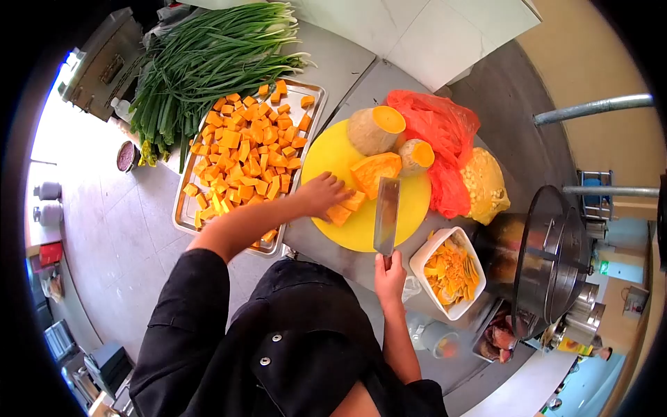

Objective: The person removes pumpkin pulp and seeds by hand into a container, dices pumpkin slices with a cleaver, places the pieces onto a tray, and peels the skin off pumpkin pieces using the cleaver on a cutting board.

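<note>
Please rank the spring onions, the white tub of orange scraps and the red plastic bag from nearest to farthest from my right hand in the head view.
From the right hand:
1. White tub, just to its right.
2. Red plastic bag, ahead, past the round board's right edge.
3. Spring onions, far ahead, on the left.

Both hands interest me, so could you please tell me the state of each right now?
Left hand: over the cut squash pieces; whether it grips any cannot be told.
Right hand: closed, holding the cleaver by its handle.
</note>
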Tool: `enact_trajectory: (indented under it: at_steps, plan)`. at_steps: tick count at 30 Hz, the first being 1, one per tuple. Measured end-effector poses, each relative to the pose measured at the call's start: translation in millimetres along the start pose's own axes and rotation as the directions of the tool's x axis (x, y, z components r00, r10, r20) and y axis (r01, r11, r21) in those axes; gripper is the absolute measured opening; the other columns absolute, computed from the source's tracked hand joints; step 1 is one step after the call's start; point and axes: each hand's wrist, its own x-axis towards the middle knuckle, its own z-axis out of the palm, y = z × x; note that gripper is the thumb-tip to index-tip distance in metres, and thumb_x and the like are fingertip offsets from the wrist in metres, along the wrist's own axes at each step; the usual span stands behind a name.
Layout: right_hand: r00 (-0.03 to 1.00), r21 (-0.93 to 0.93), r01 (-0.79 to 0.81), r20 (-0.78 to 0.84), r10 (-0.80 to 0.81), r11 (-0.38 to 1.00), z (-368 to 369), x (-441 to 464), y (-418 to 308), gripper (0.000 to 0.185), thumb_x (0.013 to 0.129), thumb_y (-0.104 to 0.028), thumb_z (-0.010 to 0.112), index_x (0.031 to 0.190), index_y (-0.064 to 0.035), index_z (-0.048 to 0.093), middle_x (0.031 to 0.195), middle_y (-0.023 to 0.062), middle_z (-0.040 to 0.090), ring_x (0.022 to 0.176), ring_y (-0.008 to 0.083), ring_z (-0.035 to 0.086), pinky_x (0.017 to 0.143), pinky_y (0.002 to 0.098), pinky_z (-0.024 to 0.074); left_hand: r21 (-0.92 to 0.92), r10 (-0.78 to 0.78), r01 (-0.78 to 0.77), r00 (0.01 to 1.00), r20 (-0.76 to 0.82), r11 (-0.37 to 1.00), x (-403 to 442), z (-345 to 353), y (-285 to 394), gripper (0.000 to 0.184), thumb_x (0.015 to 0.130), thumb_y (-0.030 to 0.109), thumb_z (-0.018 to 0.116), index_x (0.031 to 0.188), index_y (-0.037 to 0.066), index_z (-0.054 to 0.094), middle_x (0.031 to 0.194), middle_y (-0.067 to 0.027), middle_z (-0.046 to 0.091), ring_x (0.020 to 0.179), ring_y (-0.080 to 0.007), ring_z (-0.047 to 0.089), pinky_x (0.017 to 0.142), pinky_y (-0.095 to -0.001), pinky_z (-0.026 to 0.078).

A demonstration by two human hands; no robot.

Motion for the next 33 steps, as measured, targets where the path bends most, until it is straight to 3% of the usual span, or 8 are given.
enact_trajectory:
  at_steps: [5, 9, 12, 15, 18, 24, 27, 33]
  plan:
    - [0.992, -0.109, 0.023, 0.128, -0.008, 0.994, -4, 13, -26, 0.024, 0.097, -0.019, 0.066, 0.099, -0.0022, 0.049, 0.075, 0.019, 0.062, 0.072, 0.0423, 0.061, 0.064, 0.0505, 0.0476, -0.119, -0.547, 0.535, 0.806, -0.227, 0.837, -13, 36, 82, 0.099, 0.08, 0.059, 0.073, 0.156, 0.008, 0.035, 0.141, -0.0196, 0.052, 0.124, -0.035, 0.053, 0.107, -0.0491, 0.037]
    - [0.97, -0.172, 0.078, 0.241, -0.035, 0.982, -6, 33, -52, 0.022, 0.097, -0.018, 0.064, 0.102, -0.0026, 0.048, 0.083, 0.0236, 0.067, 0.082, 0.0485, 0.065, 0.068, 0.0558, 0.0491, -0.065, -0.64, 0.648, 0.722, -0.264, 0.758, -14, 39, 99, 0.092, 0.085, 0.059, 0.069, 0.153, 0.005, 0.039, 0.155, -0.0223, 0.042, 0.127, -0.0366, 0.051, 0.113, -0.0524, 0.032]
    - [0.964, -0.152, 0.132, 0.248, -0.091, 0.979, -19, 33, -93, 0.021, 0.098, -0.017, 0.062, 0.104, -0.0028, 0.048, 0.084, 0.0258, 0.067, 0.083, 0.05, 0.063, 0.068, 0.0567, 0.0488, -0.115, -0.593, 0.585, 0.764, -0.252, 0.803, -35, 29, 90, 0.082, 0.083, 0.051, 0.073, 0.145, 0.004, 0.047, 0.149, -0.0182, 0.048, 0.13, -0.0354, 0.049, 0.116, -0.0533, 0.03]
    - [0.966, -0.189, 0.22, 0.178, -0.187, 0.957, 11, 25, -64, 0.02, 0.099, -0.018, 0.061, 0.104, -0.0031, 0.048, 0.085, 0.0276, 0.067, 0.084, 0.0505, 0.063, 0.068, 0.0575, 0.0485, -0.178, -0.497, 0.467, 0.841, -0.213, 0.866, -51, 31, 78, 0.07, 0.08, 0.041, 0.076, 0.134, 0.004, 0.052, 0.141, -0.0148, 0.053, 0.131, -0.0339, 0.048, 0.116, -0.0516, 0.03]
    - [0.949, -0.317, 0.207, 0.294, -0.112, 0.926, 53, 41, -21, 0.02, 0.099, -0.019, 0.059, 0.104, -0.0032, 0.048, 0.084, 0.0282, 0.066, 0.081, 0.0517, 0.063, 0.068, 0.0586, 0.0479, -0.3, -0.484, 0.415, 0.849, -0.213, 0.859, -54, 36, 76, 0.061, 0.078, 0.032, 0.078, 0.127, 0.005, 0.054, 0.135, -0.0141, 0.054, 0.131, -0.0342, 0.048, 0.112, -0.0466, 0.036]
    - [0.929, -0.214, 0.271, 0.314, -0.197, 0.938, 17, 35, -57, 0.024, 0.099, -0.02, 0.059, 0.106, 0.0004, 0.049, 0.085, 0.0294, 0.067, 0.081, 0.051, 0.064, 0.068, 0.0583, 0.0495, -0.342, -0.51, 0.396, 0.774, -0.374, 0.852, -63, 51, 75, 0.059, 0.076, 0.029, 0.078, 0.126, 0.007, 0.056, 0.133, -0.0143, 0.055, 0.125, -0.0353, 0.052, 0.106, -0.0457, 0.043]
    - [0.899, -0.396, 0.268, 0.431, -0.08, 0.878, 69, 34, -10, 0.024, 0.098, -0.019, 0.06, 0.106, 0.0004, 0.048, 0.083, 0.0281, 0.067, 0.08, 0.0498, 0.065, 0.067, 0.0581, 0.0495, -0.372, -0.487, 0.354, 0.792, -0.37, 0.858, -67, 64, 71, 0.055, 0.075, 0.026, 0.078, 0.122, 0.007, 0.059, 0.131, -0.0152, 0.056, 0.123, -0.036, 0.053, 0.103, -0.0453, 0.046]
    - [0.911, -0.223, 0.308, 0.35, -0.219, 0.925, 45, 32, -38, 0.021, 0.099, -0.019, 0.059, 0.107, -0.0036, 0.048, 0.081, 0.027, 0.067, 0.076, 0.0506, 0.064, 0.066, 0.0591, 0.049, -0.395, -0.494, 0.335, 0.756, -0.43, 0.855, -78, 62, 75, 0.043, 0.075, 0.021, 0.075, 0.114, 0.009, 0.062, 0.126, -0.0134, 0.057, 0.118, -0.0339, 0.055, 0.099, -0.0428, 0.049]
